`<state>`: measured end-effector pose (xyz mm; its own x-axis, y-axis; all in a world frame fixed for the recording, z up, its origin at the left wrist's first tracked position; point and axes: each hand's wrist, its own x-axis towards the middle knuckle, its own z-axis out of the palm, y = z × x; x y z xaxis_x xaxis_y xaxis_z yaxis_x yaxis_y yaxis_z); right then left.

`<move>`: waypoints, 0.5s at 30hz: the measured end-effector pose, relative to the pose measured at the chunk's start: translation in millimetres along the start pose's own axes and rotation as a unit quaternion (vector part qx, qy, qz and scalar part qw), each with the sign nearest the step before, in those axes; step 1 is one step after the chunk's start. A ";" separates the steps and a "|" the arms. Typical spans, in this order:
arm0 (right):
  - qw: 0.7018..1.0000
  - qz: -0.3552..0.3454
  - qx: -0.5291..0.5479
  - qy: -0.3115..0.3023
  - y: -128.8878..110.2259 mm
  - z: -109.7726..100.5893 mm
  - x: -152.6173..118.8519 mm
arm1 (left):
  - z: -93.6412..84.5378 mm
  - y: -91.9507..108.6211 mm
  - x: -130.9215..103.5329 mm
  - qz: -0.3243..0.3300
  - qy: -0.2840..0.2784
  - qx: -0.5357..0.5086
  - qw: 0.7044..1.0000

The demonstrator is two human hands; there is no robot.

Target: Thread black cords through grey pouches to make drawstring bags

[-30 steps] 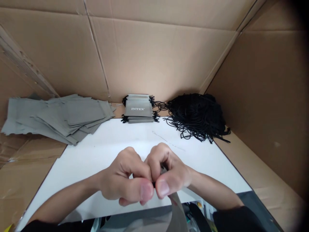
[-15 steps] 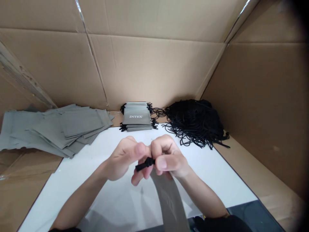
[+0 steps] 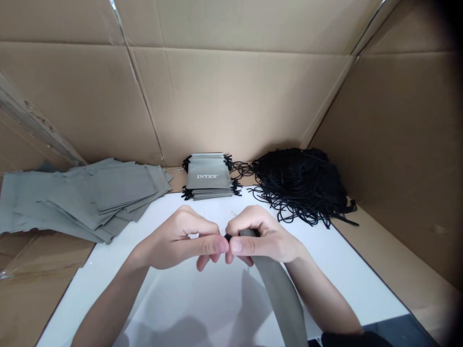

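Both hands meet above the white tabletop. My left hand (image 3: 191, 241) pinches the end of a black cord (image 3: 227, 237), thumb against forefinger, and most of the cord is hidden by the fingers. Right beside it, my right hand (image 3: 258, 238) closes on the same knotted cord and on the edge of a grey drawstring pouch (image 3: 280, 294). The pouch hangs down from under the right fingers toward the front edge, its printed side not showing.
At the back centre stands a stack of grey pouches (image 3: 209, 180) marked INTEX with knotted black cords. Loose grey pouches (image 3: 108, 193) pile at the left. A heap of black cords (image 3: 300, 185) lies at the right. Cardboard walls (image 3: 246, 96) enclose the white table (image 3: 173, 299).
The left thumb and forefinger have closed on the cord end, which stuck out before. The pouch has swung a little to the right, and its print has turned out of sight.
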<state>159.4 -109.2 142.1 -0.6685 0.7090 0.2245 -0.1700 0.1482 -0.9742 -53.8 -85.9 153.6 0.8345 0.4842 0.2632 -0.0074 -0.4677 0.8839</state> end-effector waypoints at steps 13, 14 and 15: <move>0.960 0.001 0.280 -0.008 65.4 15.4 9.9 | 40.5 -41.8 17.9 0.103 0.015 -0.357 0.928; 0.960 0.019 0.278 0.016 68.1 16.7 10.5 | 40.9 -43.0 18.5 0.099 0.029 -0.363 0.926; 0.961 0.040 0.273 0.033 69.7 17.8 11.1 | 40.8 -43.6 18.9 0.092 0.039 -0.367 0.925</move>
<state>127.3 -103.2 77.1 -0.6508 0.7482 0.1292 -0.4855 -0.2793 -0.8284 -15.2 -86.5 104.2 0.7394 0.5117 0.4375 -0.5416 0.0661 0.8380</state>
